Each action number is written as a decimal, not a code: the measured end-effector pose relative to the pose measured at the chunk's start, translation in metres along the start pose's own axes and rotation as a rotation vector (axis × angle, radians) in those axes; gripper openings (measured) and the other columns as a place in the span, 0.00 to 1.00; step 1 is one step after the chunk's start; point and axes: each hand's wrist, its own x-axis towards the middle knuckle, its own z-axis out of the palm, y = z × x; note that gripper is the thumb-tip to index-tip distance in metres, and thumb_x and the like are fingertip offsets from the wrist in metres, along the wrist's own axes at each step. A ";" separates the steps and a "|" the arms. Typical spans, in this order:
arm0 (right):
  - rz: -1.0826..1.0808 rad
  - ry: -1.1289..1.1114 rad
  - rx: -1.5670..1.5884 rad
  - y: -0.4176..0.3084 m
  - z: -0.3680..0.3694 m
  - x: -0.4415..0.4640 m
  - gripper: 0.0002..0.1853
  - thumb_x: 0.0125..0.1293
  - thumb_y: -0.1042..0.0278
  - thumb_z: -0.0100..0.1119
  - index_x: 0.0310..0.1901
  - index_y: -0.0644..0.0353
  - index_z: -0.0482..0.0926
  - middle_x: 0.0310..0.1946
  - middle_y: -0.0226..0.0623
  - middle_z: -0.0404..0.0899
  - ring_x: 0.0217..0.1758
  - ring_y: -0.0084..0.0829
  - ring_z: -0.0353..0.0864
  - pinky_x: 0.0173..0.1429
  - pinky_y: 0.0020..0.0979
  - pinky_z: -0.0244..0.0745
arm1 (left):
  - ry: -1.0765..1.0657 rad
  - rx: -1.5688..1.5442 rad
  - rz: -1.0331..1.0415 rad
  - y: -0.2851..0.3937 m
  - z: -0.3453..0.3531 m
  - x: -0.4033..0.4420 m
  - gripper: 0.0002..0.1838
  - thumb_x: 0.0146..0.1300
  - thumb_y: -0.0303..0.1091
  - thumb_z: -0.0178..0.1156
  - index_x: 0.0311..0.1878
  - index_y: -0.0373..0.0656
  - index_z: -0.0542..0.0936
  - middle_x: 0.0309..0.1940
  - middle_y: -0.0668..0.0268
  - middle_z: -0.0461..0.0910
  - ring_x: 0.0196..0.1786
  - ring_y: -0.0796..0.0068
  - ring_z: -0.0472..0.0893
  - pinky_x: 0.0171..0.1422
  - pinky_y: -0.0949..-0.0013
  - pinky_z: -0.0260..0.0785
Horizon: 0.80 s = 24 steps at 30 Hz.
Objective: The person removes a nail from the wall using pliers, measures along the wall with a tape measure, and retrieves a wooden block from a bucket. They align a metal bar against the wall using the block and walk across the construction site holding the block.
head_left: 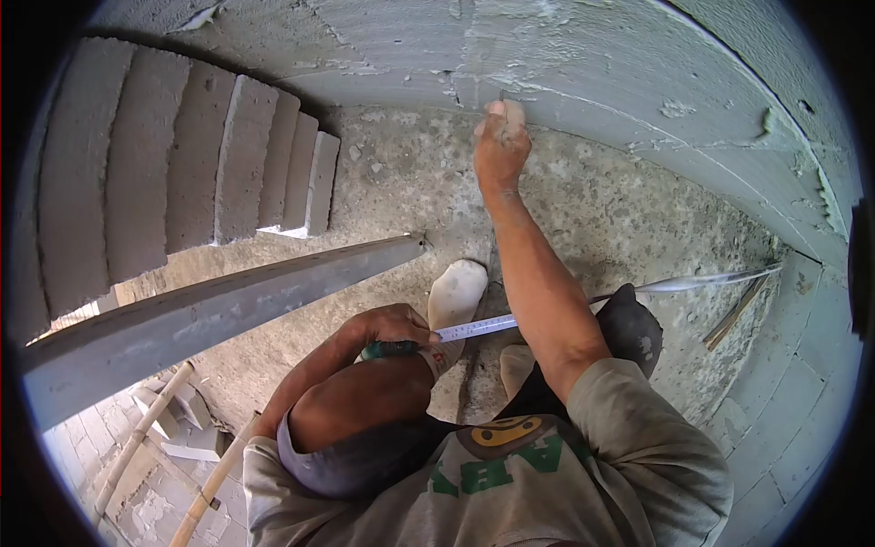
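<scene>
My left hand (392, 326) is closed round a dark green tape measure (399, 348) beside my bent knee. Its white blade (478, 326) is pulled out, passes beneath my right forearm and stretches to the foot of the wall on the right. My right hand (501, 150) reaches forward to the floor at the base of the grey wall (583, 114). Its fingers are curled round a small pale lump (514, 113), perhaps a piece of block; the grip partly hides it.
Grey blocks (191, 150) stand in a row at left. A long metal beam (228, 292) slants across the left side. Bamboo poles (219, 483) and loose blocks (187, 424) lie lower left. Thin sticks (736, 314) rest near the right wall (775, 428). My pale shoe (458, 292) is on the rough floor.
</scene>
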 end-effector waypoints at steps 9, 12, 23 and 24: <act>-0.092 0.043 -0.088 0.008 -0.004 0.008 0.15 0.72 0.58 0.44 0.38 0.60 0.74 0.20 0.33 0.73 0.24 0.26 0.73 0.34 0.31 0.68 | -0.006 0.047 0.064 -0.014 -0.007 0.006 0.20 0.60 0.54 0.60 0.39 0.46 0.86 0.29 0.66 0.82 0.36 0.75 0.77 0.46 0.68 0.69; -0.125 0.054 -0.111 0.014 -0.005 0.010 0.15 0.72 0.59 0.44 0.37 0.61 0.74 0.20 0.32 0.72 0.23 0.25 0.72 0.32 0.29 0.68 | 0.034 0.031 0.048 -0.018 -0.005 0.008 0.20 0.60 0.54 0.60 0.39 0.46 0.86 0.29 0.65 0.82 0.35 0.74 0.78 0.45 0.67 0.70; -0.127 0.037 -0.082 0.021 -0.003 0.011 0.14 0.72 0.61 0.45 0.36 0.63 0.74 0.25 0.30 0.71 0.25 0.21 0.69 0.31 0.26 0.66 | 0.099 0.203 -0.079 -0.020 -0.002 0.011 0.21 0.61 0.54 0.58 0.32 0.45 0.85 0.25 0.63 0.81 0.33 0.68 0.80 0.43 0.62 0.71; -0.107 0.029 -0.069 0.019 -0.003 0.011 0.14 0.72 0.61 0.45 0.36 0.63 0.74 0.25 0.30 0.71 0.25 0.20 0.68 0.31 0.25 0.66 | 0.090 0.189 -0.083 -0.018 -0.002 0.010 0.21 0.61 0.54 0.58 0.32 0.45 0.85 0.25 0.62 0.81 0.33 0.68 0.80 0.43 0.62 0.71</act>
